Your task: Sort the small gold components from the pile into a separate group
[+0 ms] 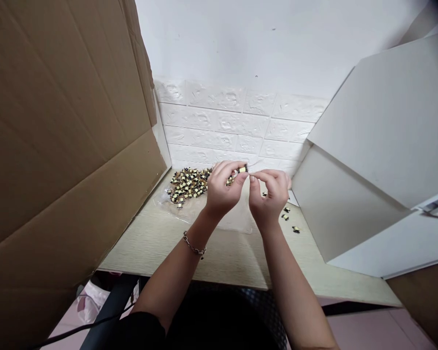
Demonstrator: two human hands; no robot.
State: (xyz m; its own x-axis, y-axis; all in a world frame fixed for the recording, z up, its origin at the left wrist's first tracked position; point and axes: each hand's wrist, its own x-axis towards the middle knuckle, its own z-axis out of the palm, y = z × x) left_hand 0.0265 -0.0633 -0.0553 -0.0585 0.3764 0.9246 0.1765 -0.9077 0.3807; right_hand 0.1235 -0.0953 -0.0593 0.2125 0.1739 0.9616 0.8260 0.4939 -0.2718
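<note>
Between the fingertips of my left hand (222, 187) is a small transformer (243, 169) with yellow tape round its middle and dark ends. My right hand (270, 194) is closed in a pinch right beside it, thumb against forefinger. Its fingertips meet the near edge of the part, and whatever they pinch is too small to make out. A heap of similar transformers (190, 183) lies on a clear plastic bag (195, 210) to the left, partly hidden behind my left hand. Several loose transformers (285, 217) lie on the table to the right of my right hand.
The pale wooden table (160, 248) ends at a white brick-patterned wall (226, 116). A tall cardboard sheet (65, 136) stands along the left side. White panels (379, 141) close off the right side. A black cable (83, 328) hangs below the table at lower left.
</note>
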